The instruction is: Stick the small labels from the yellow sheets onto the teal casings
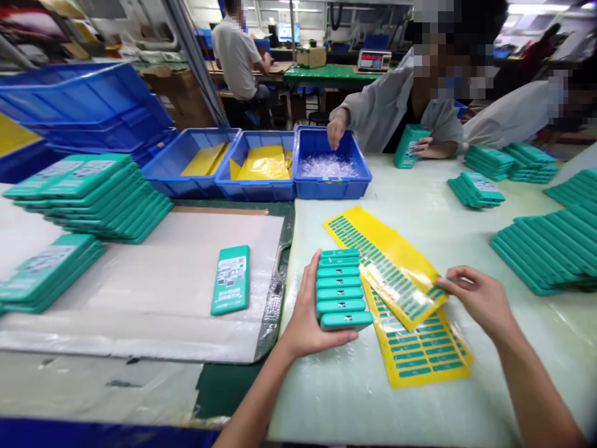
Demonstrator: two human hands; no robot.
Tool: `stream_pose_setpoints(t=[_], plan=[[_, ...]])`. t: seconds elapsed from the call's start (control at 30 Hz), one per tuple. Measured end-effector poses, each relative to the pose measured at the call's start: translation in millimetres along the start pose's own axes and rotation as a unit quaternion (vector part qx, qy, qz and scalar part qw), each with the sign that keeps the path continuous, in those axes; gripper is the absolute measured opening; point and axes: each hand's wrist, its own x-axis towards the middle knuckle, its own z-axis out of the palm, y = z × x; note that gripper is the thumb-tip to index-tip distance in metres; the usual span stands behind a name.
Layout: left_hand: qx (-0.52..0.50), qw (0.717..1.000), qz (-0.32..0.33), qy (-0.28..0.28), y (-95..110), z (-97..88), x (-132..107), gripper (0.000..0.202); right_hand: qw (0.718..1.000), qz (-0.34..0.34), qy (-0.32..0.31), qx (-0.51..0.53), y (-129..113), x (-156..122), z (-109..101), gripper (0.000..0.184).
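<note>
My left hand is wrapped round a stack of several flat green devices, held with their narrow ends facing me; small dark marks show on most of these ends. At the right, my right hand pinches the corner of a yellow sticker sheet carrying rows of narrow green labels. Beneath it another yellow sticker sheet lies on the table, partly covered by the upper one. To the left, a single green device rests printed side up on a white padded mat.
Green devices are piled at the left and right. Blue bins hold yellow sheets and clear plastic bits. Across the table, a co-worker's hand is over the right bin; the other holds a green stack.
</note>
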Motion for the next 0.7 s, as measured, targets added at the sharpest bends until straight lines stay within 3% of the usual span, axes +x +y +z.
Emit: stream_pose_setpoints(t=[0.13,0.3,0.37,0.43,0.57,0.63,0.7], plan=[[-0.010,1.000,0.000,0.003,-1,2.7,0,0.150,0.996,0.050,-0.045,0.061,12,3,-15,0.051],[-0.017,1.000,-0.006,0.000,1,2.9,1,0.154,0.990,0.009,-0.098,-0.102,16,1,-6,0.052],[-0.011,1.000,-0.010,-0.002,2,1.6,0,0.152,0.990,0.027,-0.125,-0.061,5,-3,-7,0.054],[-0.008,1.000,-0.011,-0.001,2,0.6,0,0.149,0.993,0.059,-0.102,0.021,-16,-9,-12,0.055],[-0.019,1.000,-0.011,0.009,6,5.5,-2,0.149,0.988,0.096,0.028,0.114,-79,-25,-20,0.053],[-0.018,0.999,-0.017,0.024,9,11.7,-3,0.151,0.981,0.104,0.034,0.160,-114,-35,-16,0.051],[-0.012,0.999,-0.023,0.042,12,18.2,-4,0.153,0.973,0.095,-0.002,0.211,-148,-44,-4,0.051]])
